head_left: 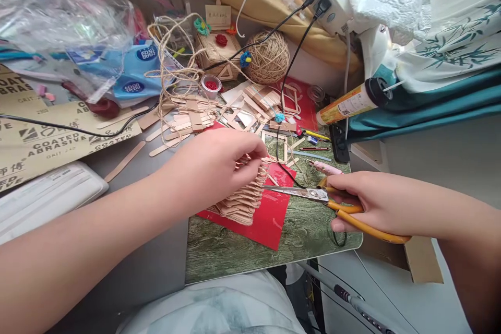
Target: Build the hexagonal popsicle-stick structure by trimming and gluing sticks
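Observation:
My left hand point(230, 159) is over a layered structure of wooden craft sticks point(242, 202), thumb and finger pinched together at its upper edge. What lies between the fingertips is too small to make out. The structure rests on a red sheet point(274, 219), partly hidden behind the hand. In my right hand point(364, 201) is a pair of scissors point(313, 194) with orange handles. Its blades point left, looking almost closed, and their tips are at the structure's right side.
Loose craft sticks point(195, 115), a twine ball point(268, 57) and a small decorated wooden box point(219, 52) crowd the back. Black cables point(291, 60) hang across the table. A drink cup point(354, 102) lies tilted at right; sandpaper point(58, 125) and a white case point(50, 198) are left.

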A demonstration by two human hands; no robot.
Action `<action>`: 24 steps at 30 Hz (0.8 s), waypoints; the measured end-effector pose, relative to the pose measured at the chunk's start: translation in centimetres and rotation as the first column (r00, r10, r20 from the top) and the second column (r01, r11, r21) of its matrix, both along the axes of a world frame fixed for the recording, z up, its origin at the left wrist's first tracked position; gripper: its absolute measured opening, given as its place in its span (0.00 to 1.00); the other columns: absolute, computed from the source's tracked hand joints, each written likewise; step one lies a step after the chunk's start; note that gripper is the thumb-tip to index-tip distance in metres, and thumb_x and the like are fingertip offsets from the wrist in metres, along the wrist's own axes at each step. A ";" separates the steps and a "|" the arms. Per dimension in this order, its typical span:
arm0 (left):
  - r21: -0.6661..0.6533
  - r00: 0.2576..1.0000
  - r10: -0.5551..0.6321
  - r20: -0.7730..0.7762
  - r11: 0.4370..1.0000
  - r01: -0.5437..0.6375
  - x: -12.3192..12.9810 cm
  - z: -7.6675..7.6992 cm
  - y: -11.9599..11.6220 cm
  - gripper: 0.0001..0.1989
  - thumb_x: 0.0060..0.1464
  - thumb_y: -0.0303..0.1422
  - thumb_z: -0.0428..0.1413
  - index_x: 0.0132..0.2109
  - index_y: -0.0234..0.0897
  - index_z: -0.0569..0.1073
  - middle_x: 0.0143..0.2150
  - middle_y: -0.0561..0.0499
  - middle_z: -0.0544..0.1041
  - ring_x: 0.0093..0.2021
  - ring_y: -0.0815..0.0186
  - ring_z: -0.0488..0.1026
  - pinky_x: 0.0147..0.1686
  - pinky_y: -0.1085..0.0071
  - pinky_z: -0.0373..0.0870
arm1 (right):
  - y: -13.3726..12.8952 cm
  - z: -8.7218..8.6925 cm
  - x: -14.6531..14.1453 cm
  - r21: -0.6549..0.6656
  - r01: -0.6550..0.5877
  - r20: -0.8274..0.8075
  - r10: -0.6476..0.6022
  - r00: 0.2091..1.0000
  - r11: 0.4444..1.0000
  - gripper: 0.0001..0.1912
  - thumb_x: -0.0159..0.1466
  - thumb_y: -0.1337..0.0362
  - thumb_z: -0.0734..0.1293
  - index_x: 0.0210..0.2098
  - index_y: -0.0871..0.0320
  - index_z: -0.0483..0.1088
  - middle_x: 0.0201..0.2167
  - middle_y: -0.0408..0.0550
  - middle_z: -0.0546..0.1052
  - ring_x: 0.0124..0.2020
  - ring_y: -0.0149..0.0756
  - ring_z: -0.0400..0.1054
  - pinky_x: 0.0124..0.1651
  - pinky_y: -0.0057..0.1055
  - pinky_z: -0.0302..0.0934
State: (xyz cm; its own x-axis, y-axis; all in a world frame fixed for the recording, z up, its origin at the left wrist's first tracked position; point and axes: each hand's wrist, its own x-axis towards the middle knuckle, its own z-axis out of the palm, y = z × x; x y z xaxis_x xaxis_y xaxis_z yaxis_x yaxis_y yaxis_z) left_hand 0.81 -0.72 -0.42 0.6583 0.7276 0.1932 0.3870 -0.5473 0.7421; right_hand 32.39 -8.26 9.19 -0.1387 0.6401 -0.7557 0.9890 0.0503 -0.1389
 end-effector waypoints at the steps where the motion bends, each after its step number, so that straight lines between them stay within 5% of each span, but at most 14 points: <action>1: -0.005 1.000 0.001 0.000 1.000 -0.001 0.0 0.0 0.0 0.07 0.63 0.32 0.57 0.42 0.43 0.81 0.36 0.55 0.83 0.34 0.67 0.75 0.33 0.71 0.62 | 0.0 -0.1 0.0 -0.069 0.011 0.005 -0.011 1.000 0.998 0.29 0.63 0.36 0.72 0.31 0.53 0.63 0.25 0.42 0.66 0.25 0.34 0.61 0.29 0.34 0.54; 6: -0.026 1.000 0.010 -0.029 1.000 -0.011 -0.1 0.2 -0.1 0.07 0.64 0.33 0.57 0.43 0.43 0.81 0.37 0.55 0.83 0.34 0.67 0.75 0.32 0.71 0.61 | -0.3 -0.4 0.2 -0.193 0.045 0.036 -0.038 0.999 0.980 0.30 0.64 0.34 0.69 0.33 0.53 0.60 0.28 0.40 0.64 0.27 0.32 0.56 0.31 0.31 0.52; 14: -0.049 0.998 -0.001 -0.062 0.999 -0.002 -0.2 0.3 0.0 0.08 0.64 0.34 0.56 0.45 0.44 0.81 0.38 0.54 0.84 0.34 0.66 0.75 0.32 0.70 0.60 | -1.1 -1.0 0.5 -0.204 0.123 0.010 -0.124 0.992 0.971 0.32 0.61 0.33 0.71 0.33 0.53 0.59 0.29 0.39 0.64 0.29 0.32 0.56 0.32 0.28 0.54; 24: -0.043 0.998 -0.003 -0.055 0.999 0.000 -0.2 0.3 -0.3 0.09 0.65 0.34 0.55 0.45 0.44 0.80 0.40 0.54 0.84 0.36 0.65 0.76 0.34 0.69 0.63 | -0.9 -0.6 -0.1 -0.181 0.083 0.064 -0.073 0.995 0.980 0.31 0.62 0.32 0.70 0.34 0.53 0.62 0.29 0.41 0.67 0.29 0.34 0.60 0.31 0.29 0.54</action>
State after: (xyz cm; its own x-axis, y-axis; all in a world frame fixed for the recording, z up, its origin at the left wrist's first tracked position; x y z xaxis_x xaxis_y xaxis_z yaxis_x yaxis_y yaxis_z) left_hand 0.60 -0.98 -0.11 0.6682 0.7334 0.1253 0.4271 -0.5159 0.7426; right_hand 32.26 -9.16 8.59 -0.0473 0.4976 -0.8661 0.9954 -0.0486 -0.0823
